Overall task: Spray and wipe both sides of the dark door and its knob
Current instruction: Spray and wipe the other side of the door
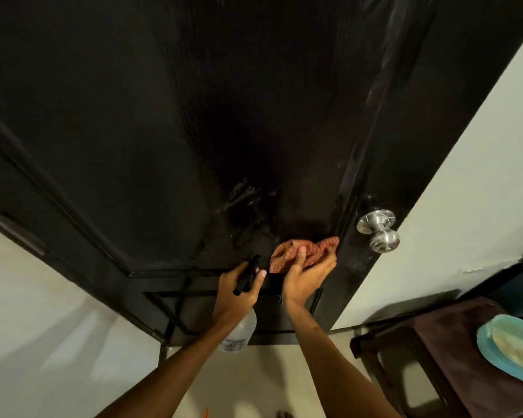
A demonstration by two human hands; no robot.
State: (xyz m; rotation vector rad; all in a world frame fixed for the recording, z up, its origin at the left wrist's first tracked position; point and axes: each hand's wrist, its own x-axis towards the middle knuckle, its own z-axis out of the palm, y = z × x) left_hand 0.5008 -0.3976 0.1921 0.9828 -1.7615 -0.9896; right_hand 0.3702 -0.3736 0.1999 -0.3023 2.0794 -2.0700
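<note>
Right hand (307,274) presses cloth (302,251) to door (163,131) beside knob (378,230), wiping; left hand (239,292) grips sprayer (239,330), ready.

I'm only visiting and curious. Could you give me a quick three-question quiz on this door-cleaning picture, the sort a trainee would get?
1. True or false: the right hand holds the orange cloth against the dark door.
2. What does the left hand grip? A) a sponge B) a spray bottle C) a brush
3. Fill in: in the picture, the silver knob sits to the ___ of the cloth.

Key: 1 true; 2 B; 3 right.
</note>
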